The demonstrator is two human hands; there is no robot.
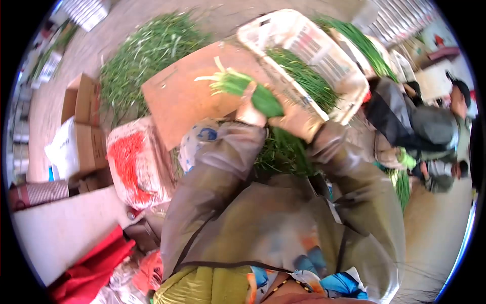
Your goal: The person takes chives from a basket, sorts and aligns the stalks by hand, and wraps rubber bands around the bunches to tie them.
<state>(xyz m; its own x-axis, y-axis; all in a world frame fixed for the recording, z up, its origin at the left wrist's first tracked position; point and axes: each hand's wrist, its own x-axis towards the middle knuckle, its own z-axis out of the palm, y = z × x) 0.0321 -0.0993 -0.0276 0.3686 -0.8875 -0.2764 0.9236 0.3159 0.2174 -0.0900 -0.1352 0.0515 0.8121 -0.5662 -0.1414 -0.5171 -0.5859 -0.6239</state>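
Note:
A bundle of green chives (pixel 266 102) with pale cut ends pointing left is held in front of me, above a brown board. My left hand (pixel 250 112) is wrapped round the bundle near its middle. On the right, my right hand (pixel 299 121) is against the dark leafy end; its fingers are blurred, and I cannot tell whether they grip. Loose green leaves (pixel 281 157) lie below my hands, between my sleeves.
Beyond the board (pixel 174 86) lies a heap of green trimmings (pixel 147 55). A white plastic crate (pixel 349 76) with chives stands right of it. Red ties (pixel 126 162) rest on a wrapped pack at left, near a cardboard box (pixel 91 147). Another person (pixel 430 121) sits at right.

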